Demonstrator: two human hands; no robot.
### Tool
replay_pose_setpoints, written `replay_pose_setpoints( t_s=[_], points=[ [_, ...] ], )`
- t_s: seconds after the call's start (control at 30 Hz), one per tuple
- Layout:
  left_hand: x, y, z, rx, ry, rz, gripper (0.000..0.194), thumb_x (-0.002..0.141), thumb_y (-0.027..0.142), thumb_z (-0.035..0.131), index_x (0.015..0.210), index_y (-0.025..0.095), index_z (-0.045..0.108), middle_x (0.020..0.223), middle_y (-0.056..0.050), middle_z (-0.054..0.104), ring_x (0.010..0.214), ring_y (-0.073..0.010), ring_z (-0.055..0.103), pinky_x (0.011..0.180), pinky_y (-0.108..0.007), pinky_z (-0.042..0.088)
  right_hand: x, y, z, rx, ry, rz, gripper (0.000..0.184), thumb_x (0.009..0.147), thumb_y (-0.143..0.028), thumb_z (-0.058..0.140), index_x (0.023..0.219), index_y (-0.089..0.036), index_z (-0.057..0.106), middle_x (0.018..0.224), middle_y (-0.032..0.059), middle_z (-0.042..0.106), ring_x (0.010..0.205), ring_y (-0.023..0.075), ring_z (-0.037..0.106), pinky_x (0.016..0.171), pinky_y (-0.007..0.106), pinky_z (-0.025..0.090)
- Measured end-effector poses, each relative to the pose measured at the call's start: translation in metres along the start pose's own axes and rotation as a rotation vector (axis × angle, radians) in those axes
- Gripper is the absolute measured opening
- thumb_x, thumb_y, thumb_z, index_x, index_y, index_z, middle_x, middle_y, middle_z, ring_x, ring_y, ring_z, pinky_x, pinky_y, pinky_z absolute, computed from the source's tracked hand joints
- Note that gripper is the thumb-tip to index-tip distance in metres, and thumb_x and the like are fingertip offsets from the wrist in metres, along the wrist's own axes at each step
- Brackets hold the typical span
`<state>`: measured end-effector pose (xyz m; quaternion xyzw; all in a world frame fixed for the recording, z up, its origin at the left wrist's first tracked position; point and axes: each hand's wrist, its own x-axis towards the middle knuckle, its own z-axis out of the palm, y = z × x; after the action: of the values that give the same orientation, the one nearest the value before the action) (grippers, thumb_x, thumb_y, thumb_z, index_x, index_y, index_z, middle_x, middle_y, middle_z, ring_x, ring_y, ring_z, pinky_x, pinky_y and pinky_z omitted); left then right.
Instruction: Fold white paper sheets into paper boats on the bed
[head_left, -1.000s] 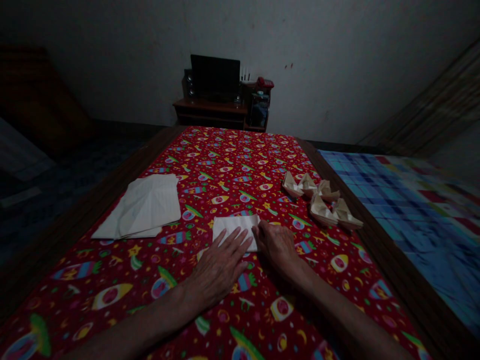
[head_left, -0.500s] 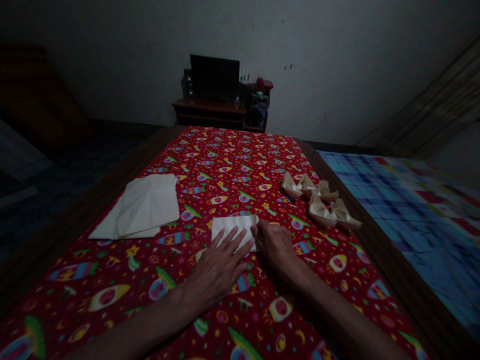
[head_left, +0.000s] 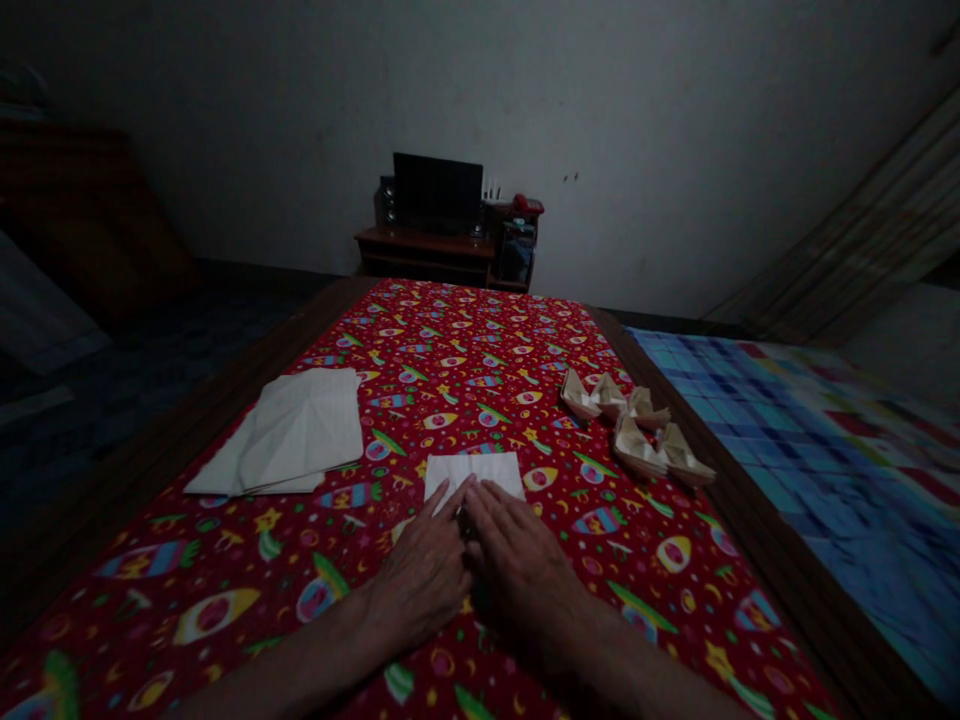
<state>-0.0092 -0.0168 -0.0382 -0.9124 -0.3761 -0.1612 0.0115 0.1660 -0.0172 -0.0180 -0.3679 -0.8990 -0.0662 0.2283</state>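
A small folded white paper point(head_left: 475, 470) lies on the red patterned cloth point(head_left: 465, 370) in front of me. My left hand point(head_left: 424, 555) rests flat on its near left part, fingers stretched out and close together. My right hand point(head_left: 517, 550) lies flat beside it, fingertips on the paper's near edge. Both hands touch each other at the middle and cover the paper's near half.
A stack of white paper sheets point(head_left: 289, 435) lies to the left. Several folded tan paper boats point(head_left: 637, 425) sit at the right by the table's wooden edge point(head_left: 720, 450). A blue checked mat point(head_left: 825, 450) lies right; a cabinet with a dark screen point(head_left: 439, 195) stands at the wall.
My right hand has slid from the paper's right edge to its middle, beside my left hand. The view has tilted, so everything sits lower in the picture.
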Motion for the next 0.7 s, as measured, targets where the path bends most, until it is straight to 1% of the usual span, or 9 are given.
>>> replay_pose_setpoints(
  t_s=[0.03, 0.07, 0.1, 0.2, 0.27, 0.4, 0.53, 0.6, 0.7],
  points=[
    [-0.001, -0.001, -0.002, 0.004, -0.009, 0.026, 0.039, 0.091, 0.026, 0.044, 0.130, 0.024, 0.047, 0.139, -0.005, 0.045, 0.135, -0.0236, 0.029, 0.114, -0.047, 0.017, -0.005, -0.004, 0.001, 0.020, -0.074, -0.004, 0.053, 0.093, -0.026, 0.039, 0.141, -0.006, 0.029, 0.143, 0.0171, 0.037, 0.132, 0.0259, 0.032, 0.103, 0.041, 0.039],
    [-0.001, -0.002, -0.005, 0.008, -0.017, 0.040, 0.038, 0.092, 0.028, 0.043, 0.131, 0.024, 0.046, 0.139, -0.005, 0.045, 0.135, -0.0230, 0.029, 0.114, -0.046, 0.017, -0.010, -0.005, 0.000, 0.045, -0.117, -0.040, 0.060, 0.092, -0.031, 0.042, 0.143, -0.005, 0.023, 0.146, 0.0166, 0.031, 0.136, 0.0256, 0.026, 0.106, 0.041, 0.037],
    [-0.001, -0.003, -0.009, 0.011, -0.028, 0.053, 0.039, 0.094, 0.030, 0.041, 0.132, 0.024, 0.044, 0.140, -0.004, 0.045, 0.136, -0.0222, 0.028, 0.113, -0.045, 0.019, -0.015, -0.004, -0.001, 0.063, -0.186, -0.044, 0.063, 0.093, -0.032, 0.043, 0.145, -0.006, 0.018, 0.149, 0.0150, 0.024, 0.138, 0.0241, 0.020, 0.109, 0.040, 0.033],
    [-0.004, -0.007, -0.022, 0.031, -0.055, 0.056, 0.042, 0.096, 0.033, 0.038, 0.137, 0.023, 0.038, 0.141, -0.002, 0.043, 0.136, -0.0201, 0.028, 0.110, -0.041, 0.024, -0.028, 0.008, -0.008, 0.067, -0.284, -0.036, 0.066, 0.093, -0.035, 0.042, 0.147, -0.009, 0.012, 0.152, 0.0123, 0.016, 0.140, 0.0229, 0.014, 0.112, 0.040, 0.028],
    [-0.010, -0.011, -0.027, 0.053, -0.063, 0.048, 0.045, 0.096, 0.034, 0.036, 0.140, 0.024, 0.032, 0.145, -0.001, 0.039, 0.135, -0.0192, 0.029, 0.109, -0.039, 0.027, -0.036, 0.017, -0.012, 0.047, -0.315, -0.020, 0.067, 0.094, -0.039, 0.041, 0.147, -0.011, 0.010, 0.152, 0.0111, 0.015, 0.140, 0.0230, 0.014, 0.112, 0.040, 0.027],
    [-0.028, -0.026, -0.024, 0.078, -0.021, 0.016, 0.046, 0.097, 0.032, 0.034, 0.142, 0.028, 0.027, 0.146, 0.002, 0.036, 0.135, -0.0172, 0.030, 0.110, -0.037, 0.024, -0.045, 0.023, -0.011, -0.002, -0.323, -0.005, 0.066, 0.094, -0.042, 0.040, 0.147, -0.014, 0.013, 0.151, 0.0102, 0.019, 0.139, 0.0239, 0.017, 0.109, 0.041, 0.032],
    [-0.043, -0.036, -0.022, 0.096, -0.021, -0.013, 0.047, 0.096, 0.028, 0.036, 0.142, 0.031, 0.027, 0.145, 0.003, 0.039, 0.133, -0.0168, 0.032, 0.109, -0.036, 0.026, -0.046, 0.018, -0.003, -0.055, -0.243, 0.029, 0.059, 0.093, -0.036, 0.044, 0.144, -0.012, 0.026, 0.148, 0.0122, 0.028, 0.136, 0.0252, 0.027, 0.106, 0.042, 0.038],
    [-0.042, -0.037, -0.023, 0.099, -0.025, -0.016, 0.045, 0.095, 0.028, 0.038, 0.140, 0.030, 0.032, 0.142, 0.002, 0.042, 0.132, -0.0180, 0.035, 0.108, -0.038, 0.027, -0.043, 0.015, 0.003, -0.086, -0.173, 0.057, 0.052, 0.092, -0.031, 0.045, 0.139, -0.011, 0.036, 0.143, 0.0144, 0.037, 0.133, 0.0267, 0.033, 0.105, 0.043, 0.039],
    [-0.033, -0.034, -0.025, 0.098, -0.007, -0.054, 0.040, 0.092, 0.031, 0.045, 0.132, 0.026, 0.045, 0.135, -0.002, 0.051, 0.128, -0.0224, 0.040, 0.108, -0.045, 0.027, -0.034, 0.013, 0.015, -0.104, -0.101, 0.057, 0.040, 0.091, -0.023, 0.046, 0.129, -0.009, 0.046, 0.133, 0.0165, 0.050, 0.126, 0.0269, 0.043, 0.105, 0.044, 0.038]
  ],
)
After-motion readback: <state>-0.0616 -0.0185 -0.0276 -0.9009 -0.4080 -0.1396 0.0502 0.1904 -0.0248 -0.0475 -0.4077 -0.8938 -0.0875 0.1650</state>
